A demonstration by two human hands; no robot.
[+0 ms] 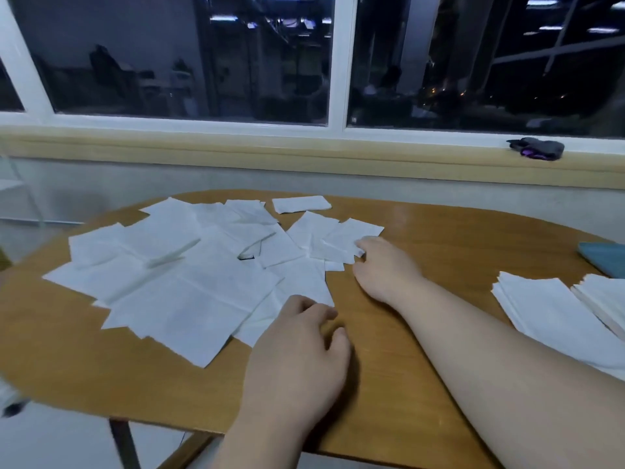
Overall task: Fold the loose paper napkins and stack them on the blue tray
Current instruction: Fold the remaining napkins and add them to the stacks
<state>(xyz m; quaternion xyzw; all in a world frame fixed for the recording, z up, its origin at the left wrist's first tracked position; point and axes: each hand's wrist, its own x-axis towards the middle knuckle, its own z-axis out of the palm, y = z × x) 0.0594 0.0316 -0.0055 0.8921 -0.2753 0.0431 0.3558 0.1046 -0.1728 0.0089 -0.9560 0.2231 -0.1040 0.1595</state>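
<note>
From the head camera, the loose napkins [176,282] sprawl overlapping across the left and middle of the table [422,333]. The right hand [385,265] reaches to a small napkin [348,236] at the pile's right edge, fingertips on its near corner; pinched or merely touched, I cannot tell. The left hand [297,350] rests loosely curled by the pile's near corner, holding nothing. That small napkin lies cornerwise, one corner pointing far-right towards the window (nearly square, so hardly any long axis). The folded stacks [548,309] run far-left to near-right, just beside the blue tray [605,258], apparently not on it. I'd worry that lifting drags the overlapped sheets beneath, or that the forearm brushes the stacks askew.
</note>
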